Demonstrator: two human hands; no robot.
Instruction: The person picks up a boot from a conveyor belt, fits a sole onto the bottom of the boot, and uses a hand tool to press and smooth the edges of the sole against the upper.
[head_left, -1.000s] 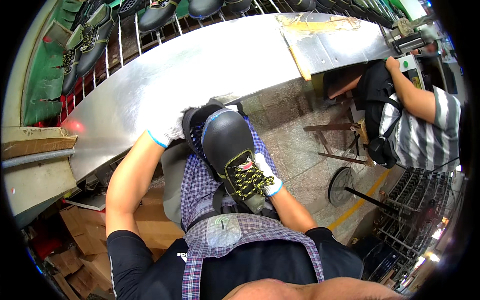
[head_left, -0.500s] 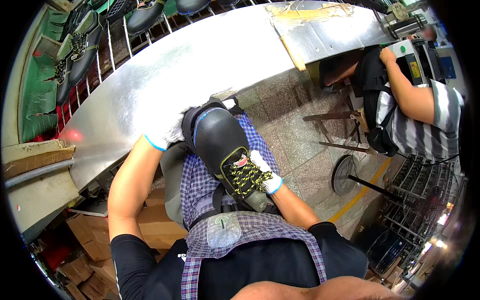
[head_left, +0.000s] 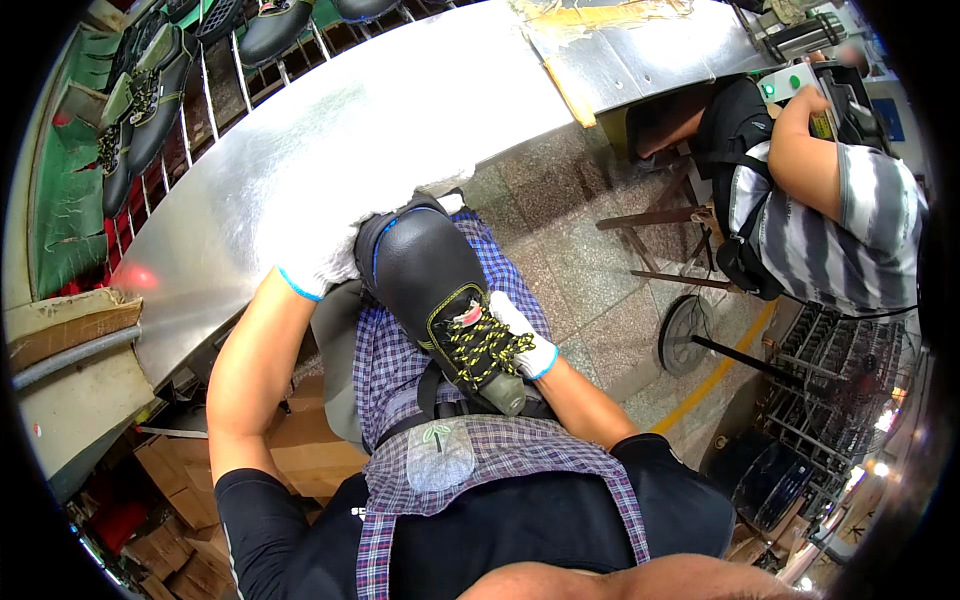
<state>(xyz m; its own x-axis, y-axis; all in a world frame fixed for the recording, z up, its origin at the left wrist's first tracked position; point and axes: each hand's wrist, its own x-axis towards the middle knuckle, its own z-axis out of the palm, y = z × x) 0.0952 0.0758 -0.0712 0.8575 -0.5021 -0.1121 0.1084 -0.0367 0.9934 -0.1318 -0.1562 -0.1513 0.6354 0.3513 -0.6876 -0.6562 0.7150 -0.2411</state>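
Note:
A black safety shoe (head_left: 424, 262) lies across my lap, its toe toward the metal bench and its grey-lined collar toward my waist. Yellow-and-black laces (head_left: 480, 350) run over its tongue, and blue shows along the toe's edge. My left hand (head_left: 332, 262), in a white knitted glove with a blue cuff, is closed on the left side of the toe; its fingertips are hidden by the shoe and glare. My right hand (head_left: 524, 338), gloved the same way, grips the shoe's right side beside the laces. A checked apron (head_left: 385, 350) lies under the shoe.
The curved metal bench (head_left: 330, 130) spans the far side. Behind it, a rack (head_left: 208, 90) bears several black shoes. A co-worker in a striped shirt (head_left: 830, 240) sits at a machine on the right. A round-based stand (head_left: 685, 335) and cardboard boxes (head_left: 310, 440) are nearby.
The whole view has shifted slightly, so the bench and shoe appear a little further left and higher. Both hands keep their places on the shoe. A green light now shows on the co-worker's machine.

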